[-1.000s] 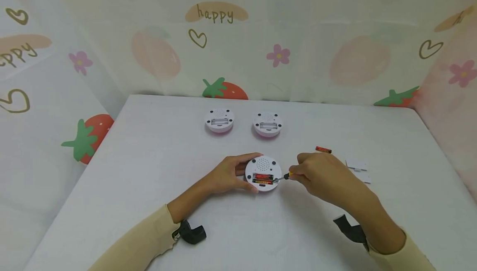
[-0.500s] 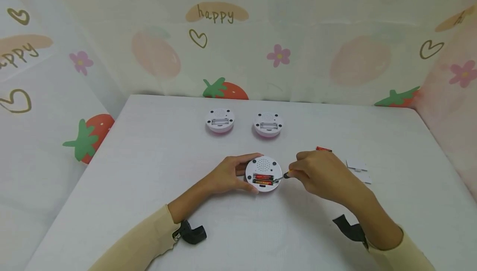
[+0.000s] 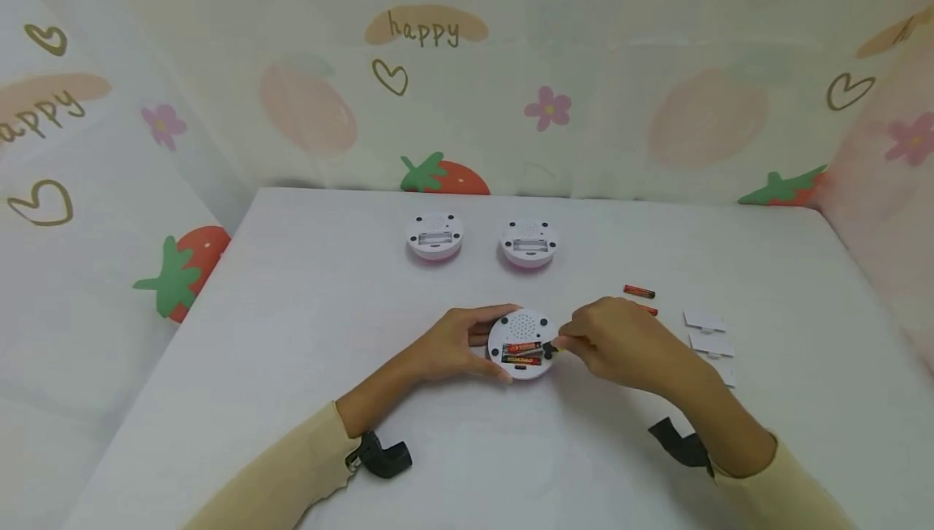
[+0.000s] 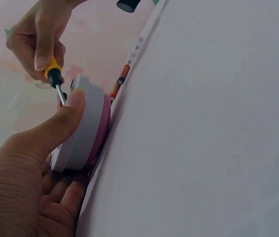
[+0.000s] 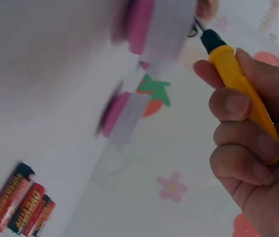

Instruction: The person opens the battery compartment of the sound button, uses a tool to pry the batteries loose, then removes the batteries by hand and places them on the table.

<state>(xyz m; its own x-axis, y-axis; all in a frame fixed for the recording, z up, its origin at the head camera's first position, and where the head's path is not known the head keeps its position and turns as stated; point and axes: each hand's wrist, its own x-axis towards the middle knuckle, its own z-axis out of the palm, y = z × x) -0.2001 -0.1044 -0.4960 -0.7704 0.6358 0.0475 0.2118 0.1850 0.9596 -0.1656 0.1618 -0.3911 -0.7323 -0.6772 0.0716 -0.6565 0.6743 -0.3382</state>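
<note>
In the head view my left hand [image 3: 454, 345] holds a round white device [image 3: 522, 325], thumb at its near side and fingers round the far side. Its underside faces up, with two red and black batteries [image 3: 522, 360] in the compartment. My right hand [image 3: 620, 342] grips a screwdriver, whose yellow handle [image 5: 245, 91] shows along the curled fingers in the right wrist view. The metal shaft [image 4: 60, 94] reaches in over the batteries; its tip is hidden in the left wrist view. That view also shows the device's pink lower part [image 4: 99, 129] near the white table surface.
Two similar devices [image 3: 435, 237] stand farther back, their compartments without batteries. Loose batteries [image 5: 26, 205] lie beyond my right hand. Several white covers [image 3: 711, 344] lie to the right on the white table [image 3: 350, 271]. A patterned cloth [image 3: 452, 108] hangs behind.
My right hand has brought the screwdriver farther left over the compartment. One battery now looks slightly tilted. The head view has shifted a little, and more loose batteries and covers show.
</note>
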